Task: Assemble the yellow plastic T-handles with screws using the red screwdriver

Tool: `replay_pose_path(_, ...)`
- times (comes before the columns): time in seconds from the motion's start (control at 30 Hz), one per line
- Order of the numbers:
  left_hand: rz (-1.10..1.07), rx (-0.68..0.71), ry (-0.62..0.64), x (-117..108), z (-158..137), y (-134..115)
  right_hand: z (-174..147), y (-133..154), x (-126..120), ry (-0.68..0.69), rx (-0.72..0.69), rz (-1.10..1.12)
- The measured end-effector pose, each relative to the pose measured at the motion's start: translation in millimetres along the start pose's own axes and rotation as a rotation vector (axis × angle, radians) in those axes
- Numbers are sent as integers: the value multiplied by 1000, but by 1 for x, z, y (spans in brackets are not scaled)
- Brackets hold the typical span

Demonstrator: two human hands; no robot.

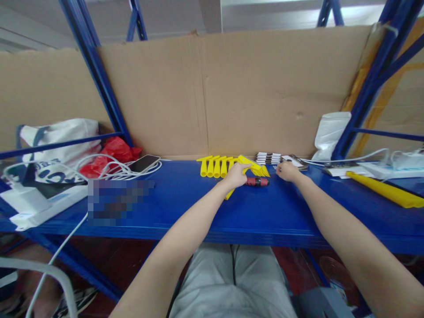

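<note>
My left hand (236,175) is closed around a yellow plastic piece (229,194), whose lower end sticks out below the palm. Just right of that hand a red and black tool (258,181), like a small screwdriver, lies on the table. Several yellow tubular handles (214,168) form a row to its left. Flat yellow pieces (261,170) lie in a pile between the hands. My right hand (287,171) rests low over the table with its fingers drawn together; a small dark spot shows at the fingertips, too small to name.
Behind the hands are banded white packets (268,158) and a cardboard wall (238,97). A phone (145,163), white cables (112,170) and a red bag (115,152) lie left. At right are a long yellow piece (387,190) and a white pouch (331,132). Blue posts frame the table.
</note>
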State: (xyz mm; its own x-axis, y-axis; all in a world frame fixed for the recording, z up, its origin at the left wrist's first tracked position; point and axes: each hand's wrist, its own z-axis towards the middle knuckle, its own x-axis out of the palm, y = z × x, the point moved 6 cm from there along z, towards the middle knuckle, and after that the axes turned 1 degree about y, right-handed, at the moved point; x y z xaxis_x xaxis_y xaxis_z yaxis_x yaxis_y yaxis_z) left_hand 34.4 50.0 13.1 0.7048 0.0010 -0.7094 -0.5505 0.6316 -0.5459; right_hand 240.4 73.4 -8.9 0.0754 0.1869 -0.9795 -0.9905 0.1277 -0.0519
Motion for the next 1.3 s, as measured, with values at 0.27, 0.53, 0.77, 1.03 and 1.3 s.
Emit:
replay_pose_path(0.27,183,54,61,5,-1,-3,2,-3,4,119,84,187)
replay_pose_path(0.53,212,58,67,7,-2,-6,-3,11,-22,-117,-10,541)
replay_pose_path(0.77,245,94,61,9,-3,-6,-14,48,-37,-130,-185,884)
replay_pose_path(1.03,262,176,48,14,-2,-6,-15,63,-35,-168,-278,850)
replay_pose_path(1.3,284,222,43,17,-1,-4,-15,68,-37,-199,-420,669)
